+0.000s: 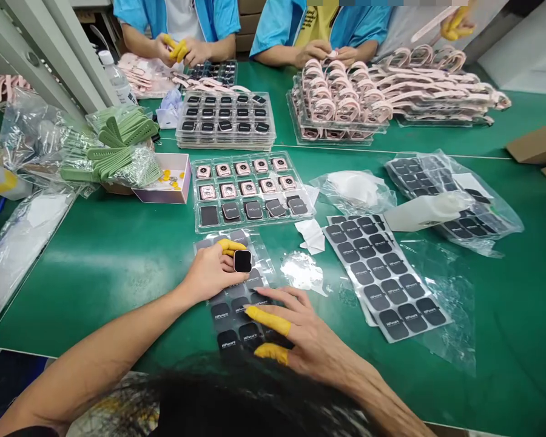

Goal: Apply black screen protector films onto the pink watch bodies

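My left hand point(216, 270), with a yellow finger cot, pinches a smartwatch body point(242, 261) whose black screen faces up. Below it lies a sheet of dark screen-film stickers point(228, 340) printed "HiPuvure". My right hand point(295, 328) wears yellow cots on two digits and rests over that sheet, fingers spread, its fingertips near the stickers. Just beyond my hands sits a clear plastic tray point(195, 212). Pink watch bodies point(242, 169) lie back side up in its two far rows; dark-faced pieces fill most of the near row.
More sticker sheets point(377, 267) and a white squeeze bottle point(428, 211) lie at right. Stacked trays point(225, 145), pink straps point(341, 91) and bagged green straps point(118, 145) stand farther back. A small box point(164, 194) holds yellow cots. Two co-workers' hands point(179, 48) work across the table.
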`<state>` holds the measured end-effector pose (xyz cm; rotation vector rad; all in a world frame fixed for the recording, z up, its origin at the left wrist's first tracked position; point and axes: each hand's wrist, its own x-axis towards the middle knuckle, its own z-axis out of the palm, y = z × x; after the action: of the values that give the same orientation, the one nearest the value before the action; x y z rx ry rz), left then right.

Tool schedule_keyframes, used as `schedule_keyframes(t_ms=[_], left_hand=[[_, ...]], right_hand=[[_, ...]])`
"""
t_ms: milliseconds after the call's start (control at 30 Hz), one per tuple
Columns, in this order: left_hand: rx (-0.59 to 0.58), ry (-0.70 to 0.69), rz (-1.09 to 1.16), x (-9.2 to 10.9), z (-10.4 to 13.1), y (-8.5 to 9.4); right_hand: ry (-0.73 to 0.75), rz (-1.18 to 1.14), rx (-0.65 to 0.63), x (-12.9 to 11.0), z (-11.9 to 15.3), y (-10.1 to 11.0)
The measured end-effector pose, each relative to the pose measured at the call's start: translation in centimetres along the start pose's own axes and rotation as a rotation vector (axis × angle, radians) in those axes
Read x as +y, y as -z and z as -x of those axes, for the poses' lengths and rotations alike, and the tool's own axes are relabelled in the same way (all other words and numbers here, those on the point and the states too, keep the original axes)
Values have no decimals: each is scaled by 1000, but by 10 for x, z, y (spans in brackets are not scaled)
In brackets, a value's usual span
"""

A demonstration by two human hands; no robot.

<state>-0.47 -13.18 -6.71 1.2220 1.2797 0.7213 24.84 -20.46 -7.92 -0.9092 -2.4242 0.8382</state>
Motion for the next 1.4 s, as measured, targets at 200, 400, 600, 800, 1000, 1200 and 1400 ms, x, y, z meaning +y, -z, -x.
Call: schedule_keyframes(t_ms=[200, 400, 600, 800, 1000, 1200, 1400], left_hand=[[-17, -24, 5, -1, 1, 0], [-20, -33, -8, -2, 0, 1], [-15, -10, 7, -3, 0, 0], [-19, -11, -36, -4, -1, 1], [-31, 2, -54, -1, -1, 2], [-15, -32, -54, -1, 0, 1], [-14, -37, -46, -2, 0, 1]], right_hand=[[-44, -36, 125, 6, -9, -16], [117, -61, 307, 9, -42, -8], [249, -36, 291, 0, -39, 6], [243, 42, 203, 14, -27, -1], [238, 5, -41, 25, -21, 4], [93, -54, -31, 18, -4, -10], [18, -86, 218, 13, -27, -19]])
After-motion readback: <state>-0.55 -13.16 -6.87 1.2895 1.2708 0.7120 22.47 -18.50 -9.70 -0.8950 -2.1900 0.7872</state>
